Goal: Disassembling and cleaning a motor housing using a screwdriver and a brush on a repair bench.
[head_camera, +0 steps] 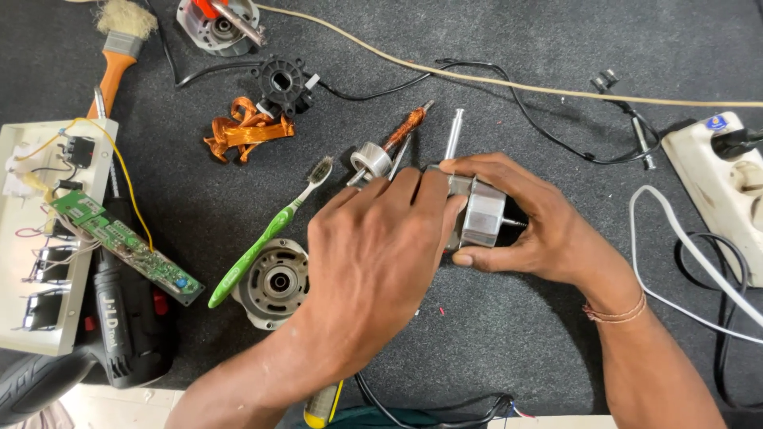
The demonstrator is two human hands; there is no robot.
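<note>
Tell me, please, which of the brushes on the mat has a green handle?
The toothbrush, lying diagonally just left of the left hand, has the green handle. The paintbrush at the top left corner has an orange handle instead.

Our hands (pixel 381 246) (pixel 524 218) sit close together on the motor (pixel 481 213) in the middle. At six o'clock the dark mat (pixel 493 334) is bare, so we can slide back there. At nine o'clock a green toothbrush (pixel 262 238) and a round metal cap (pixel 274 282) block us. At eleven o'clock lies a rod with copper wire (pixel 397 135). At twelve o'clock a black cable (pixel 540 127) crosses. At three o'clock a white cord (pixel 675 238) and a power strip (pixel 715 183) stand in the way.
</note>
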